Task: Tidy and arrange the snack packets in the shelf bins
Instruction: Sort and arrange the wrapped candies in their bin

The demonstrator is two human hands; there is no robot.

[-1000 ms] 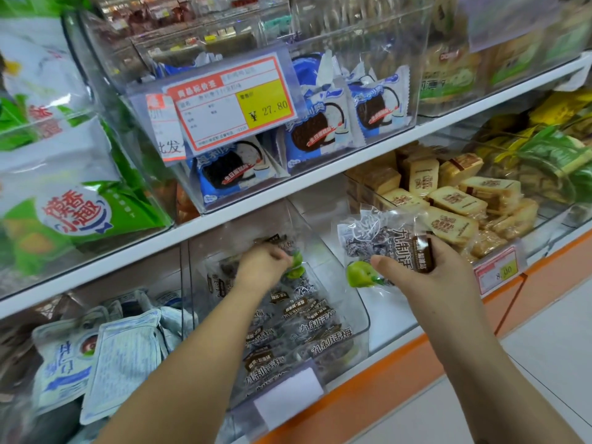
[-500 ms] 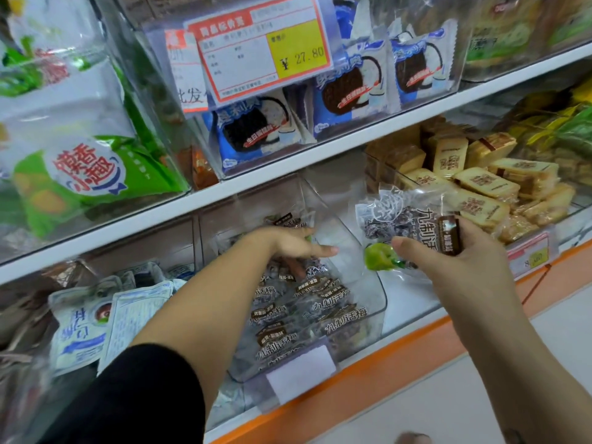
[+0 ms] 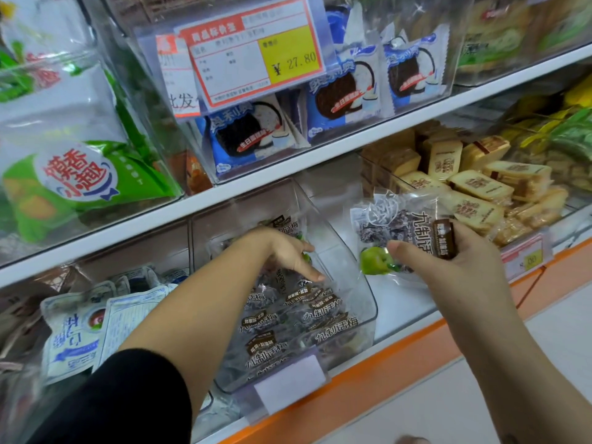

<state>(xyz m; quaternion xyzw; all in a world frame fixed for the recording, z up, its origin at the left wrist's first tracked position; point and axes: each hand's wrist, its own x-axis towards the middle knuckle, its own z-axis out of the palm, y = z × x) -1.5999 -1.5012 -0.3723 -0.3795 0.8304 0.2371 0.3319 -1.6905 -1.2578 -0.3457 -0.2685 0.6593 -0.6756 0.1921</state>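
A clear plastic bin on the lower shelf holds several clear packets of dark plums with brown labels. My left hand reaches into this bin, fingers stretched out and touching the top packets. My right hand is outside the bin to its right and grips one more plum packet with a green plum picture at its lower corner. The packet hangs in front of the gap between the bins.
Blue cookie packets fill the upper bin behind a price tag. Green-white bags sit upper left, tan biscuit packs in the right bin, white pouches lower left. An orange shelf edge runs below.
My left hand has let go of the packets it was clutching at the back of the bin, straightened its fingers and slid toward the bin's right side. My right hand keeps holding its packet.
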